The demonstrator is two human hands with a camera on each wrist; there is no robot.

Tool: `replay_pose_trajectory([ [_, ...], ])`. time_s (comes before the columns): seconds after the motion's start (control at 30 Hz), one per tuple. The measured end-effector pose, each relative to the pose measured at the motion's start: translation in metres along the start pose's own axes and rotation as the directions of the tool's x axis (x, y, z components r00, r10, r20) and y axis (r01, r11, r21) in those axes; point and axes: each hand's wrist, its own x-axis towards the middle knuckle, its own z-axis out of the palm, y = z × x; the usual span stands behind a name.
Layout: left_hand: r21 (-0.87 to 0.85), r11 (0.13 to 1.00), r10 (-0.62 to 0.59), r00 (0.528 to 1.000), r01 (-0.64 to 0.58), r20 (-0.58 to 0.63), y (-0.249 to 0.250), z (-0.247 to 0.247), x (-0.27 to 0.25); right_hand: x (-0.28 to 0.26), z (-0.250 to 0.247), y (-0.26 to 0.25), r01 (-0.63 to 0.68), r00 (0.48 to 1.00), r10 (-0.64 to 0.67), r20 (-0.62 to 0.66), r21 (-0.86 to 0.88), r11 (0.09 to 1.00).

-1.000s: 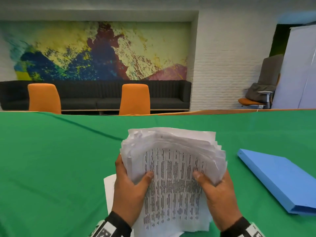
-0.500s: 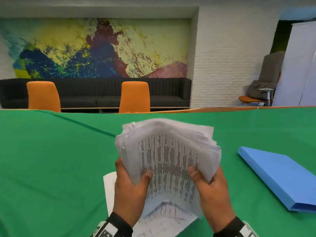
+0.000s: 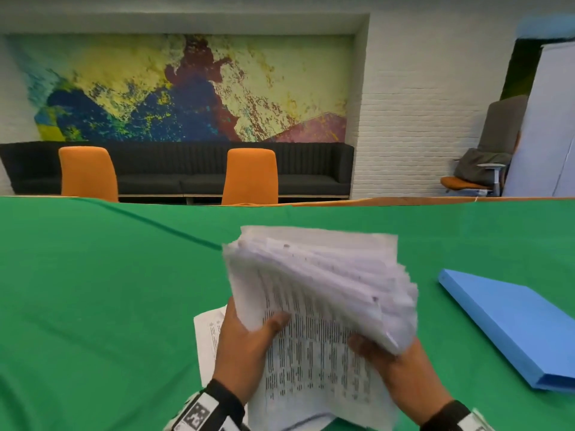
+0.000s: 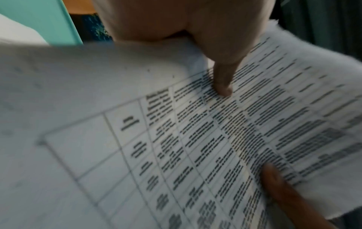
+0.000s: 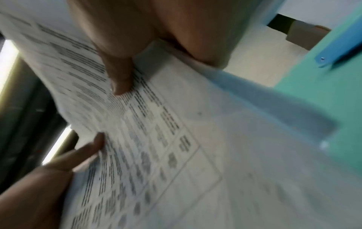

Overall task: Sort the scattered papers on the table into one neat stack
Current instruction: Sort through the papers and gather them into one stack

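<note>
Both hands, left hand and right hand, grip paper stack lower centre | green bench | blue folder right | orange chairs, mural behind

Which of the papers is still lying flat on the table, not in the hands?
The single sheet on the green cloth beside the left hand. All the rest form the bundle gripped by both hands.
</note>
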Motion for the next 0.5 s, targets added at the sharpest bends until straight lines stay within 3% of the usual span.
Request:
replay_pose_trajectory([
  [0.07, 0.052, 0.998, -0.022, 0.999, 0.021, 0.036, 0.013, 0.002, 0.005, 0.001, -0.019, -0.028, -0.030, 1.000, 0.028, 0.011, 0.132, 0.991],
  [0.17, 0.133, 0.985, -0.136, 0.969, 0.110, 0.205, 0.023, 0.010, 0.018, 0.000, -0.047, -0.035, -0.207, 0.969, 0.154, 0.194, 0.295, 0.933],
  [0.27, 0.334, 0.922, -0.333, 0.845, 0.198, 0.418, 0.013, 0.010, 0.027, -0.011, -0.062, -0.016, -0.395, 0.916, 0.346, 0.204, 0.301, 0.868],
  [0.33, 0.543, 0.789, -0.521, 0.781, 0.286, 0.345, 0.001, -0.008, 0.035, -0.023, -0.070, 0.009, -0.510, 0.860, 0.471, 0.197, 0.294, 0.808],
  [0.43, 0.789, 0.542, -0.613, 0.779, 0.289, 0.136, -0.024, -0.054, 0.056, -0.040, -0.084, 0.042, -0.635, 0.772, 0.611, 0.176, 0.265, 0.726],
  [0.5, 0.830, 0.443, -0.651, 0.758, 0.338, 0.038, -0.041, -0.074, 0.067, -0.046, -0.089, 0.056, -0.683, 0.728, 0.665, 0.168, 0.258, 0.683],
])
